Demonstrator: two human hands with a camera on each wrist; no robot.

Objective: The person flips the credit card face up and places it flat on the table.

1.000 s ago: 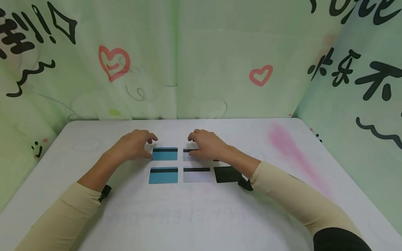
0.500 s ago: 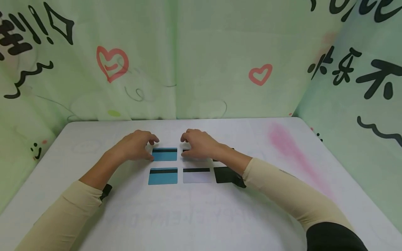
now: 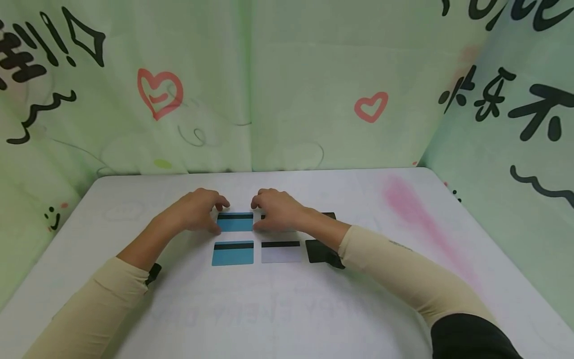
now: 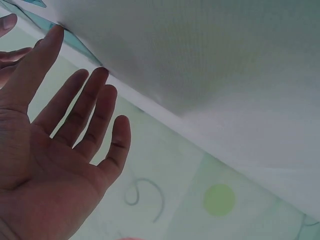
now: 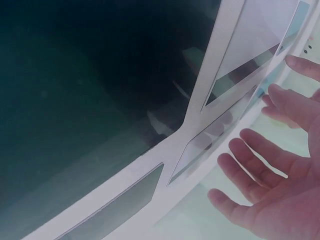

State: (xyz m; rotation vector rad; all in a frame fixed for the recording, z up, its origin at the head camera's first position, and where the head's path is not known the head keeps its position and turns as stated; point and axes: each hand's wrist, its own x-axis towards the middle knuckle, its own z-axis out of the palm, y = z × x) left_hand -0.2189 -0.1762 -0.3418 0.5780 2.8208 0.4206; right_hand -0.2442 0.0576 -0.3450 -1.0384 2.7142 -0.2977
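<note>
Two blue cards with black stripes, the back one (image 3: 235, 225) and the front one (image 3: 233, 257), lie flat on the white table. My left hand (image 3: 190, 212) is at the back blue card's left edge, thumb at its near corner. On the other side my right hand (image 3: 282, 213) reaches over the back middle card (image 5: 197, 150), mostly hiding it in the head view. The right thumb is at the blue card's right edge; whether it touches I cannot tell. Both hands' fingers look loosely bent in the wrist views, with nothing gripped.
A pale lilac card (image 3: 280, 255) and a dark card (image 3: 316, 251) continue the front row. Behind the right wrist, another dark card (image 3: 330, 215) shows partly. A green curtain (image 3: 314, 75) with drawings stands along the table's back edge.
My right hand has moved left, from over the back middle card to the back blue card's right edge. The left hand has shifted slightly right. The cards look unmoved.
</note>
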